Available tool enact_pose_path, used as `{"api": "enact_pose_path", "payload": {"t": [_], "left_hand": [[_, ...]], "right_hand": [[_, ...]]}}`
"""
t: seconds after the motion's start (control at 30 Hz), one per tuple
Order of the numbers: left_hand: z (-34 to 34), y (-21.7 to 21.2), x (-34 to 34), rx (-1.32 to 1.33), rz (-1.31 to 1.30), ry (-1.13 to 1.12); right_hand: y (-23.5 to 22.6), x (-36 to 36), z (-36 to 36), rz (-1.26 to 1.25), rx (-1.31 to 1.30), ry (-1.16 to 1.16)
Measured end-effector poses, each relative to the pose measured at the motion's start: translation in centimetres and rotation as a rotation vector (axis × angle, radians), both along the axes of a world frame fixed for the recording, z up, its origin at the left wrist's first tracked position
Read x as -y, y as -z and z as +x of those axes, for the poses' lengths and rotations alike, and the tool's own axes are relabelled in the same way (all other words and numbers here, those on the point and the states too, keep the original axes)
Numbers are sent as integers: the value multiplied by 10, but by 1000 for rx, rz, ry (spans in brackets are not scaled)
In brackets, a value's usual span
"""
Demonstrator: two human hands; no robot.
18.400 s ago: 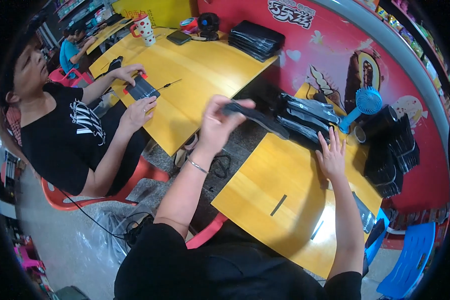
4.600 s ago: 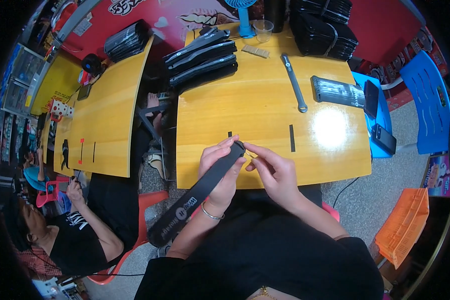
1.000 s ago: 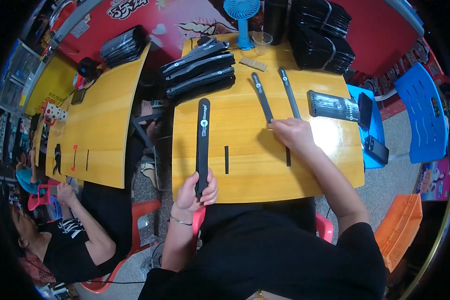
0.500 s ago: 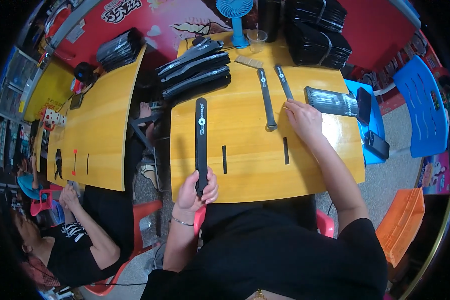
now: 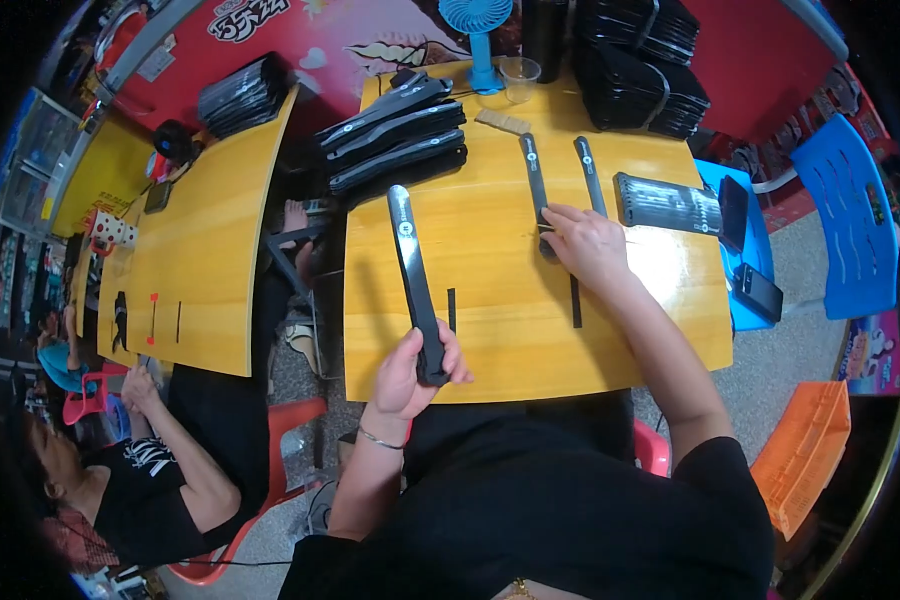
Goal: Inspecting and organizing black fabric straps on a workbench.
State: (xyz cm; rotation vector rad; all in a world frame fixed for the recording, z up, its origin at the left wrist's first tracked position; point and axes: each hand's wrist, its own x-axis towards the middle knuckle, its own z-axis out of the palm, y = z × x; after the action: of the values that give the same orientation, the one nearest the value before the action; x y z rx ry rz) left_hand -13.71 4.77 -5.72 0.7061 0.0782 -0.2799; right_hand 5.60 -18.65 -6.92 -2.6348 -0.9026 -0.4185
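My left hand (image 5: 410, 372) grips the lower end of a long black strap (image 5: 411, 255), held tilted up over the near left of the table. The strap has a rounded tip and a pale printed label. My right hand (image 5: 588, 248) has its fingers closed at the lower part of another black strap (image 5: 534, 165) lying on the table. To the right of that one lies a further labelled black strap (image 5: 589, 165), its lower end behind my right hand. Two thin dark strips, a left one (image 5: 452, 312) and a right one (image 5: 576, 303), lie flat nearer me.
Stacked black straps (image 5: 395, 140) stand at the far left, bundled black packs (image 5: 645, 75) at the far right. A flat pack (image 5: 670, 204), a blue fan (image 5: 482, 60) and a clear cup (image 5: 520, 80) share the table (image 5: 500, 350). A co-worker (image 5: 160, 470) sits at the left table.
My right hand has left the right strap and moved left and nearer onto the middle one. That right strap now lies more to the right. The left-hand strap has tilted, its lower end swinging right.
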Motion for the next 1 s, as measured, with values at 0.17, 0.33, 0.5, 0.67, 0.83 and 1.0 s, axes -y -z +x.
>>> {"api": "enact_pose_path", "payload": {"t": [0.17, 0.33, 0.5, 0.67, 0.83, 1.0], "left_hand": [[5, -8, 8, 6, 22, -139], [17, -12, 13, 58, -51, -183], [20, -18, 26, 92, -17, -366], [22, -17, 38, 144, 137, -493], [20, -22, 48, 190, 204, -592], [18, -21, 50, 174, 228, -612]], "right_hand": [[-6, 11, 2, 17, -96, 72], [-30, 12, -15, 241, -17, 29], [-87, -18, -99, 432, -464, -104], [-80, -27, -136, 422, -555, -234], [-65, -32, -143, 549, -523, -237], [-65, -32, -145, 572, -538, -206]]}}
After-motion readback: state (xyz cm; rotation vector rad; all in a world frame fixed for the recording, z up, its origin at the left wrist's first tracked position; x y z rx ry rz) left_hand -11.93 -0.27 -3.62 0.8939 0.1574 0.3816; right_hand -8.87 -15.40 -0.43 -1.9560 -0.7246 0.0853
